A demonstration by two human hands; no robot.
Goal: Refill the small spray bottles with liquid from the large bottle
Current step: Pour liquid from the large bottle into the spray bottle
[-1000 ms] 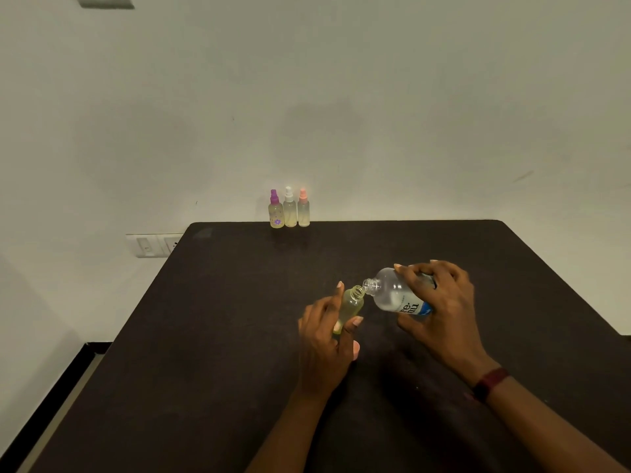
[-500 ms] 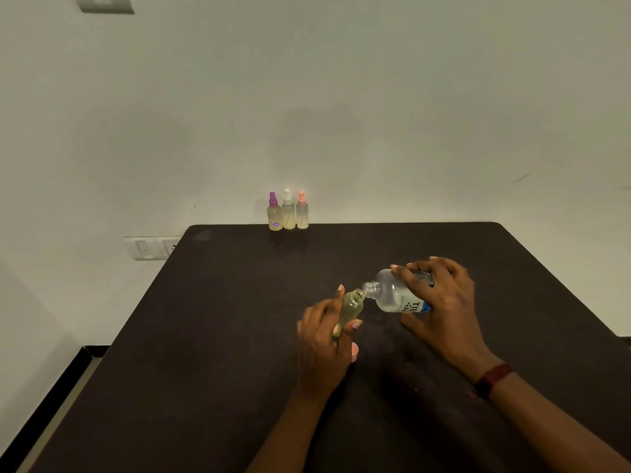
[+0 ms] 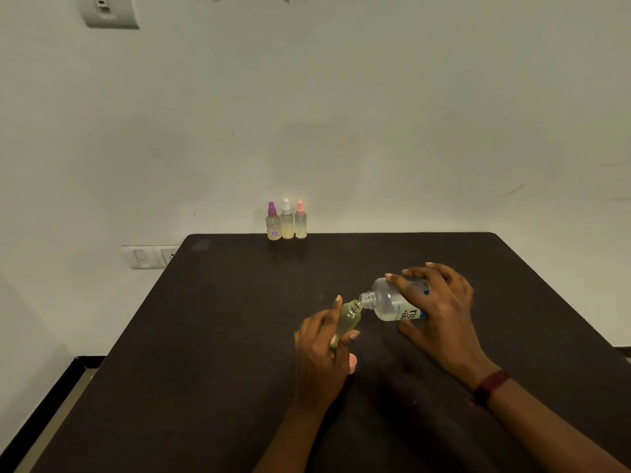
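— Left hand (image 3: 321,353)?
— Grasping uncapped small spray bottle (image 3: 347,320) above the table (image 3: 222,336), tilted.
— Right hand (image 3: 440,312)?
— Clenched round large bottle (image 3: 392,303) — tipped, mouth touching the small one's neck. Three capped bottles (image 3: 286,221) at far edge.

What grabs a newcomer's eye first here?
Mid-table, the right hand tips the large bottle neck-to-neck against the uncapped small bottle held by the left hand. Behind them, three capped spray bottles line the dark table's far edge, by the wall.
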